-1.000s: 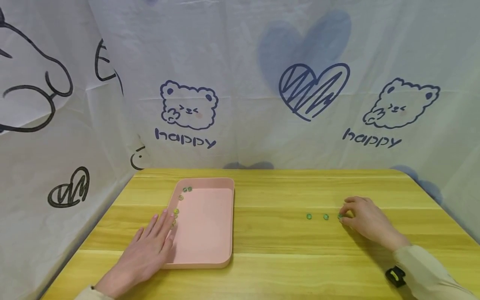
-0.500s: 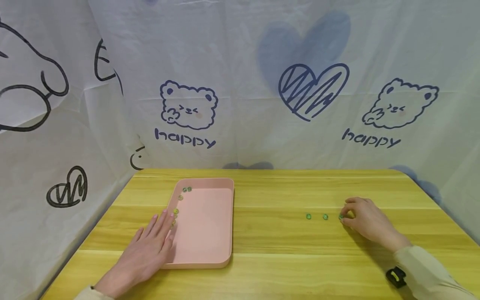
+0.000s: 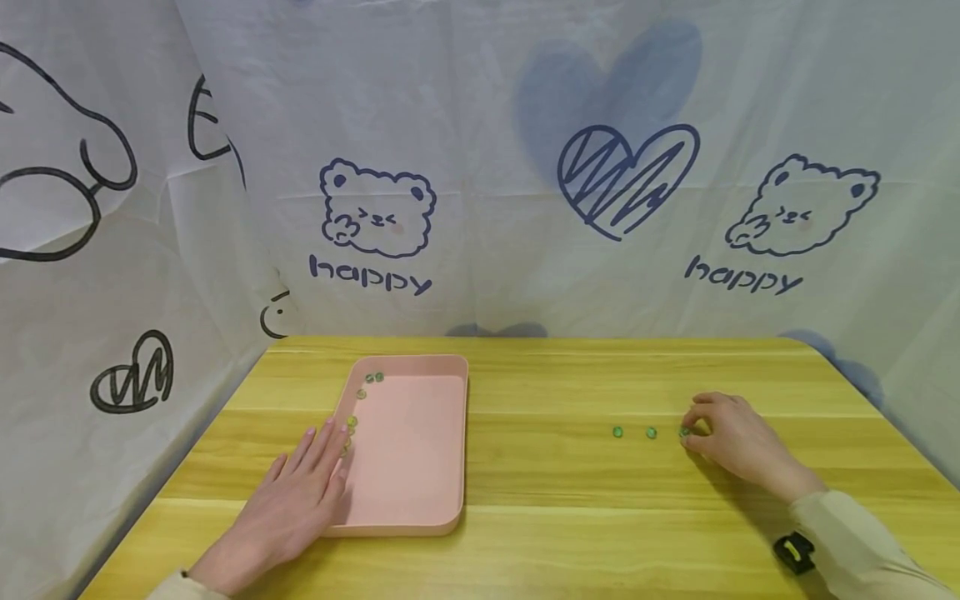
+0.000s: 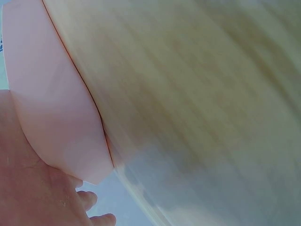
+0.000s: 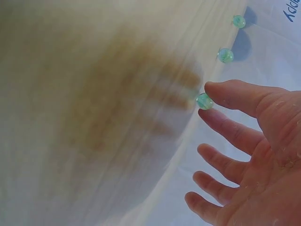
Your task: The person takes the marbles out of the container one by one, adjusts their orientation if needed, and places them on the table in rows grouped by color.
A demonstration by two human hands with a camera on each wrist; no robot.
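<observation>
My right hand (image 3: 731, 437) pinches a translucent green marble (image 5: 204, 101) between thumb and index fingertips, at the right end of a row on the table. The other three fingers are spread apart in the right wrist view. To its left in the row sit a middle marble (image 3: 651, 433) and a far-left marble (image 3: 617, 432), evenly spaced. My left hand (image 3: 292, 500) lies with straight fingers across the left rim of a pink tray (image 3: 405, 450). Inside, several green and yellowish marbles (image 3: 361, 394) line the tray's left side, some partly hidden by the fingertips.
The wood-grain table (image 3: 540, 475) stretches between tray and row. A white cloth (image 3: 487, 125) printed with bears and hearts hangs behind it and along the left side. A black strap device (image 3: 793, 552) sits at the right sleeve.
The right hand and its pinched marble have shifted very slightly to the right, widening the gap to the middle marble. The left hand stays in place on the tray.
</observation>
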